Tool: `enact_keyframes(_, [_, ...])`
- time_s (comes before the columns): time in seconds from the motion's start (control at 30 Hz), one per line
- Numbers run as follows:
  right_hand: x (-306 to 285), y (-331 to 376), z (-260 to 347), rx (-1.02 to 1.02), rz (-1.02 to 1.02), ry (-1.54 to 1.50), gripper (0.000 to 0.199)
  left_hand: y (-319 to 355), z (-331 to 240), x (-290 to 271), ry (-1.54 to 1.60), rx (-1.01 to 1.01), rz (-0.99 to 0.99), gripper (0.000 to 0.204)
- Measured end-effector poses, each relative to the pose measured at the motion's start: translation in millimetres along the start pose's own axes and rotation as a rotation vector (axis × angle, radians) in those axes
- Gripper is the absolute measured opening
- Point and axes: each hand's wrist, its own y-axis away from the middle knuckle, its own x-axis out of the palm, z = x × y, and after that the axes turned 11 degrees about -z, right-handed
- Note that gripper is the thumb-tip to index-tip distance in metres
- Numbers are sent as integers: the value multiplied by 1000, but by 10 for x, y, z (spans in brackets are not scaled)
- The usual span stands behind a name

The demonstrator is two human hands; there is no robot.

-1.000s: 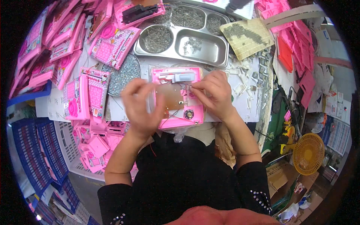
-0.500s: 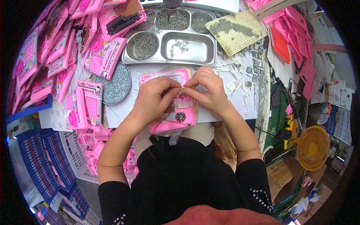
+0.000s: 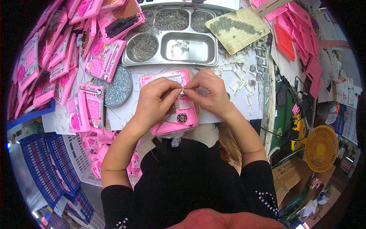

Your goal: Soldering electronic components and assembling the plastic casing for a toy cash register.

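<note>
Both hands meet over a pink plastic toy panel (image 3: 167, 129) on the work surface in front of me. Thumb and forefinger of my left hand (image 3: 153, 100) are pinched together at its upper part. Opposite it, my right hand (image 3: 211, 93) pinches in the same way, fingertips almost touching the left ones. Something tiny and yellowish is between the fingertips, too small to name. Lower on the panel sits a round black speaker (image 3: 182, 117), and thin wires run beside it under my left hand.
A steel compartment tray (image 3: 167, 63) of small metal parts stands beyond the panel. Left are a round dish of screws (image 3: 122, 86) and heaped pink casings (image 3: 105, 57). At right lie a yellowish board (image 3: 238, 42) with small parts, loose white pieces (image 3: 238, 86) and a yellow basket (image 3: 321, 149).
The view has shifted slightly. Both hands stay pinched over the panel, with a small change at the fingertips; the metallic bit seen between them before is now mostly covered.
</note>
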Motion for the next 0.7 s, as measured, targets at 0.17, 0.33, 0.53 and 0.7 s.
enact_keyframes(0.17, [-278, 213, 77, 4, -69, 78, 13, 44, -45, 54, -86, 95, -34, 10])
enact_keyframes(0.33, [-1418, 1038, 179, 410, -655, 211, 9, 157, -19, 71, -150, 127, -49, 11])
enact_keyframes(0.53, [-2256, 1378, 169, 700, -1258, -252, 41, 112, 6, 148, -293, 399, -105, 16])
enact_keyframes(0.7, [-2711, 1575, -222, 592, -1228, -349, 27, 214, 57, 152, -326, 459, 35, 23])
